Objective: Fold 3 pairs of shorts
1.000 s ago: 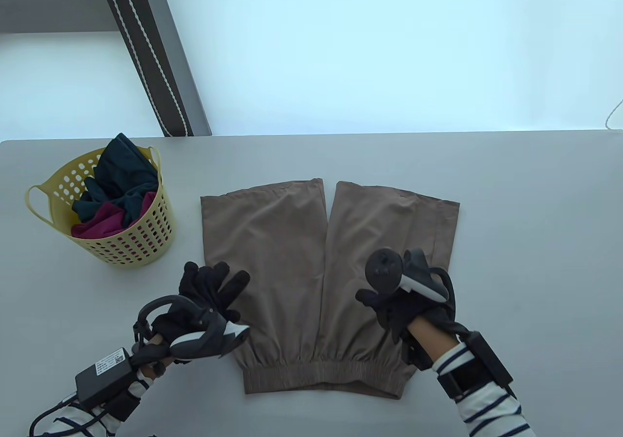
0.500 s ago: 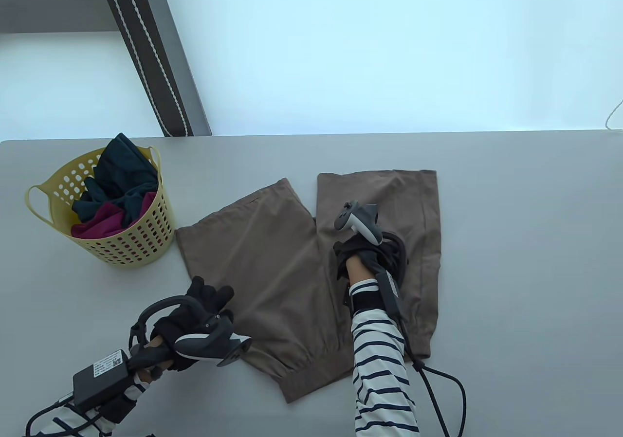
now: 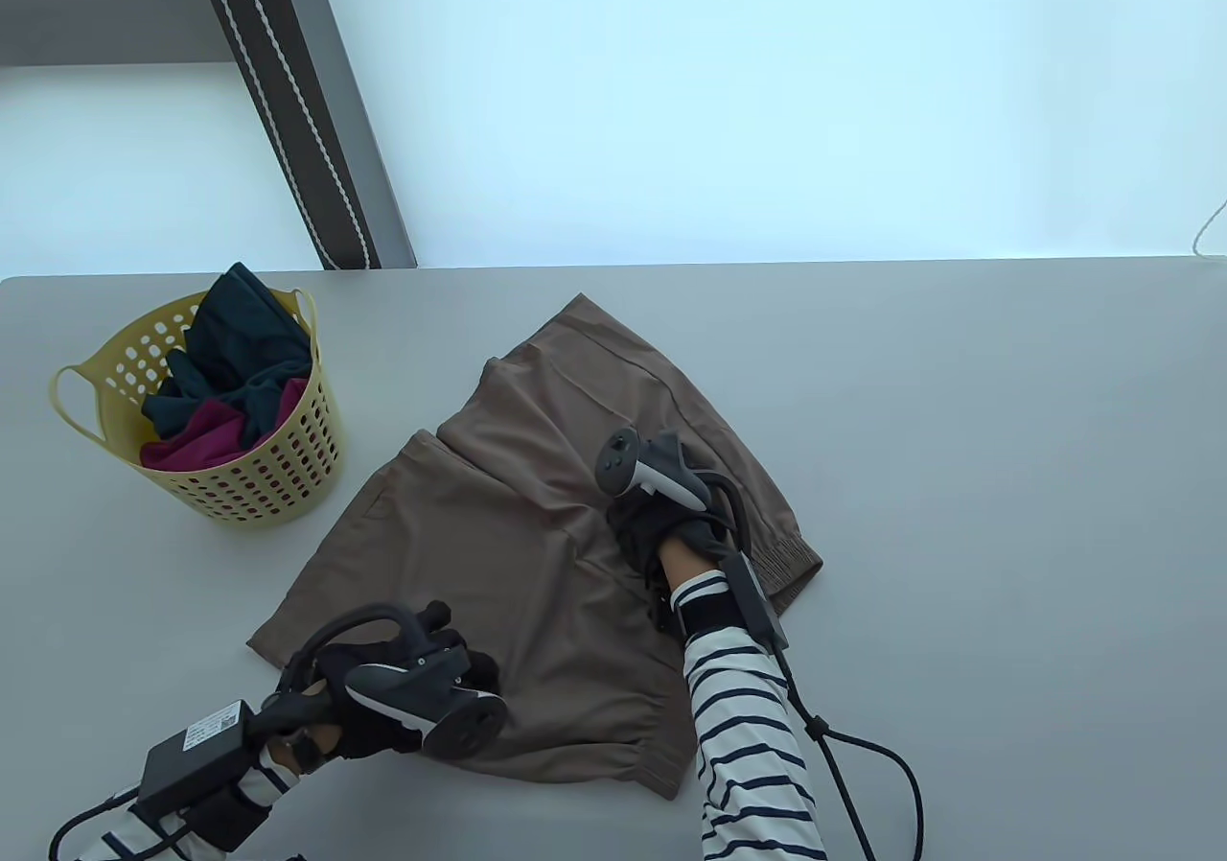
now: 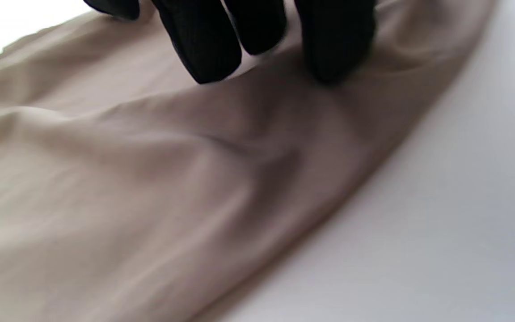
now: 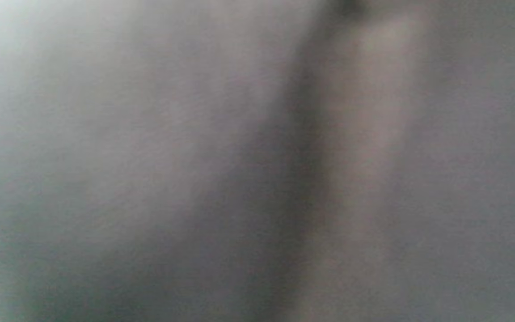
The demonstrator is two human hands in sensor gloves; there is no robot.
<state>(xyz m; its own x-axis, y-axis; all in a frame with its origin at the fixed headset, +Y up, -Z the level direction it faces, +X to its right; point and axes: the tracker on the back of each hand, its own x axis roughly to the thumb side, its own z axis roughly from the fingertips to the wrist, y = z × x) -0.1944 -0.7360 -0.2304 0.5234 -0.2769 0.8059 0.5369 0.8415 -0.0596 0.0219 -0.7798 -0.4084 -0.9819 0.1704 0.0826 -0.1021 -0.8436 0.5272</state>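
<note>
A pair of taupe shorts (image 3: 537, 554) lies askew on the grey table (image 3: 959, 477), waistband at the near right and legs pointing far left. One leg partly overlaps the other. My left hand (image 3: 470, 664) rests on the near leg close to its edge. In the left wrist view its fingertips (image 4: 208, 58) press down on the shorts (image 4: 150, 179). My right hand (image 3: 640, 525) sits palm down on the middle of the shorts, its fingers hidden under the tracker. The right wrist view shows only blurred cloth (image 5: 195, 156).
A yellow perforated basket (image 3: 268, 487) stands at the left of the table, holding dark teal (image 3: 240, 353) and magenta (image 3: 206, 434) garments. A cable (image 3: 863, 746) trails from my right wrist. The table's far edge runs behind the shorts.
The shorts have turned anticlockwise, from waistband toward me to waistband at the right. My right hand moved left to the middle of the shorts. My left hand drew back toward me.
</note>
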